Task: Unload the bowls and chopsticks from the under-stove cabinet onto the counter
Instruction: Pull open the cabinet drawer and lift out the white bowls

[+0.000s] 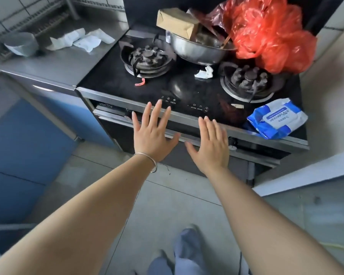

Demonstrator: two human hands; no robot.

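My left hand (152, 132) and my right hand (210, 144) are both stretched out flat, fingers spread, in front of the stove's front edge and holding nothing. Below them is the dark front of the under-stove cabinet (117, 133), closed, with a metal handle bar (189, 138) running across between my hands. The steel counter (63, 62) lies to the left of the black stove top (111, 76). No bowls or chopsticks from the cabinet are visible; its inside is hidden.
On the stove stand two burners, a steel basin (197, 51) with a brown box (177, 21), a red plastic bag (270, 34) and a blue wipes pack (278, 118). The counter holds a grey bowl (21, 43) and crumpled papers (81, 39). Blue cabinet doors (22, 155) stand at left.
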